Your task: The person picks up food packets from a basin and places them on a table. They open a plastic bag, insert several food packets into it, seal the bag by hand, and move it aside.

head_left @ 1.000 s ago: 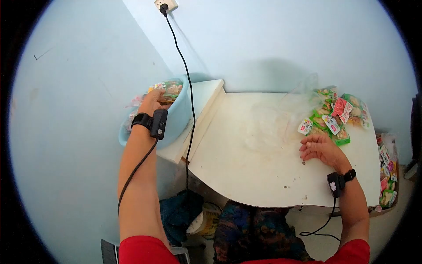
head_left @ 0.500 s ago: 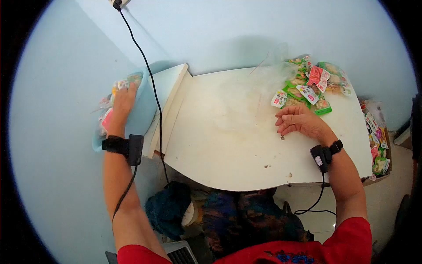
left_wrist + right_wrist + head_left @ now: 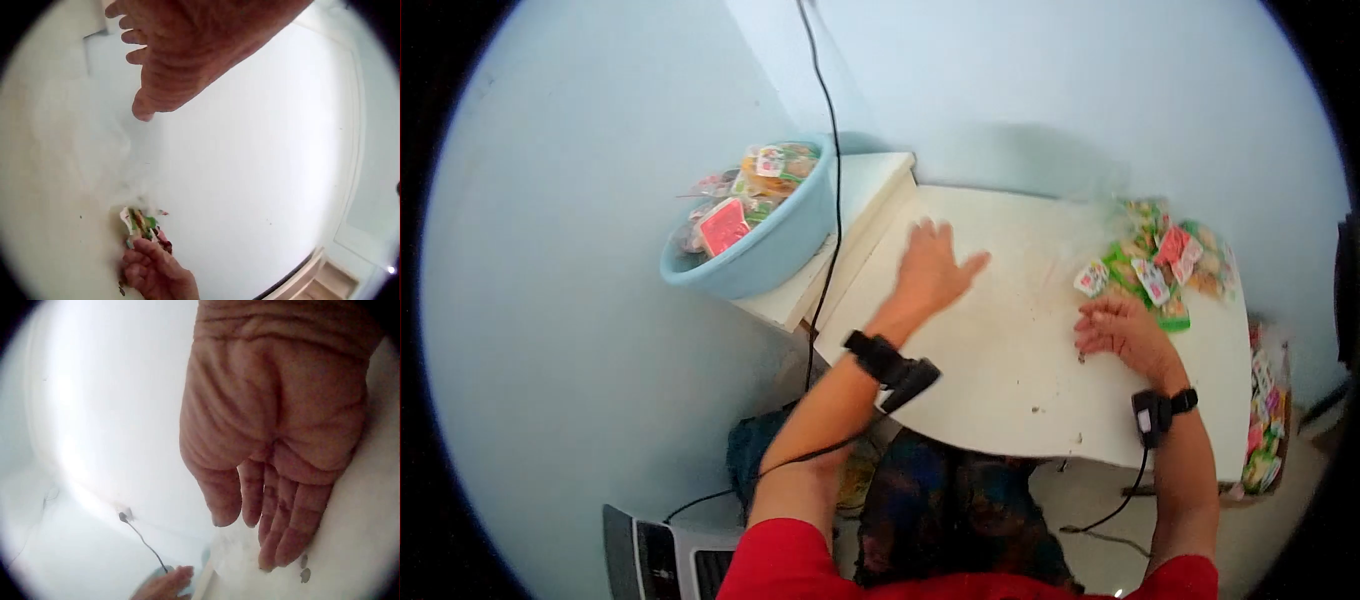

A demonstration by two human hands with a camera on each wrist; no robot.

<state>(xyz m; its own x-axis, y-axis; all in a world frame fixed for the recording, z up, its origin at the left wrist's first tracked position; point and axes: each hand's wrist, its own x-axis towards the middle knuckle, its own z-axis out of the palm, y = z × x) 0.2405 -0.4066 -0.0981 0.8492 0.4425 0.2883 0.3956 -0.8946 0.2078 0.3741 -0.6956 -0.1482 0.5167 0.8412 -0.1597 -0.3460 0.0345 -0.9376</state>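
My left hand [image 3: 932, 272] is over the left part of the white table [image 3: 970, 370], fingers spread and nothing held. In the left wrist view the same hand [image 3: 181, 56] shows its palm side with the fingers apart. My right hand [image 3: 1128, 335] rests on the table at the right, its fingers loosely bent and holding nothing. Just beyond it lies a pile of small snack packets [image 3: 1150, 265], green, red and white, beside a crumpled clear plastic bag [image 3: 1090, 225]. A light blue basin [image 3: 775, 255] at the left holds more packets [image 3: 725, 228].
The basin stands on a white ledge [image 3: 870, 205] against the wall. A black power cable [image 3: 834, 150] hangs down in front of it. On the floor at the right is a box of packets [image 3: 1268, 420]. Small dark specks [image 3: 1038, 409] mark the table top.
My left hand has come out of the blue basin, empty, and moved right over the table. The right hand stays beside the packet pile. The head view has shifted.
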